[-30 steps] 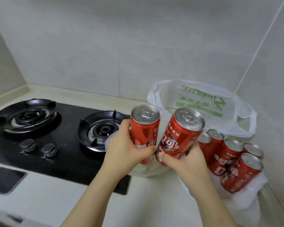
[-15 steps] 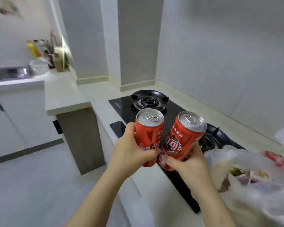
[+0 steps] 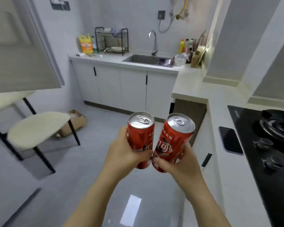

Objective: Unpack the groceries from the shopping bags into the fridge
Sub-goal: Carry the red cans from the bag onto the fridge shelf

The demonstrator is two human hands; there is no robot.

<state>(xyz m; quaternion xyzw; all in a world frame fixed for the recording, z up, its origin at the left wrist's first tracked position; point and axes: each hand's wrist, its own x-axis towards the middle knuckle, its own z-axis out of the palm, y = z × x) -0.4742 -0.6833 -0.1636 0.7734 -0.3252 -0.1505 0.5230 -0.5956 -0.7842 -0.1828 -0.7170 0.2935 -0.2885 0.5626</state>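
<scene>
My left hand [image 3: 125, 154] was wrapped around one red can [image 3: 142, 133], held upright, and my right hand [image 3: 179, 164] gripped a second red can [image 3: 170, 141] that leaned a little to the right, the two cans touching near their bases. I held both out in front of me above the grey floor [image 3: 92, 185]. The counter [image 3: 236, 169] with the black stove [image 3: 272, 145] and a phone [image 3: 230, 140] ran along my right, with the sink [image 3: 147, 59] across the room.

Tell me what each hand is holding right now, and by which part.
Left hand grips one red aluminium drink can around its lower body; right hand grips another red can likewise.
</scene>
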